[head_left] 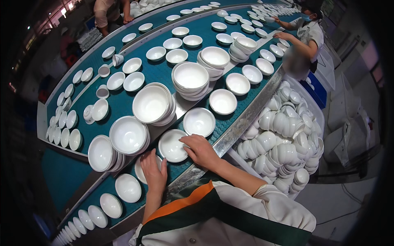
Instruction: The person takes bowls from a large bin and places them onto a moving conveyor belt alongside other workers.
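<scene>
On the near lane of the green conveyor belt, my left hand (154, 175) is open, thumb apart from the fingers. It partly covers a white bowl (139, 171) on the belt. My right hand (202, 152) has its fingers stretched over the right rim of another white bowl (170, 147), seemingly touching it; whether the thumb grips is hidden. Just beyond lies a similar bowl (199, 122), and a further one (128, 188) sits left of my left hand. Stacks of white bowls, such as a tall stack (151, 103) and a wider one (127, 135), stand along the metal divider.
A large white bin (321, 110) heaped with bowls stands at my right, past the belt's metal edge (242, 128). Loose bowls lie along the far lane (156, 74). A masked co-worker (305, 37) reaches over the belt at upper right; another person's arm (126, 12) shows at the top.
</scene>
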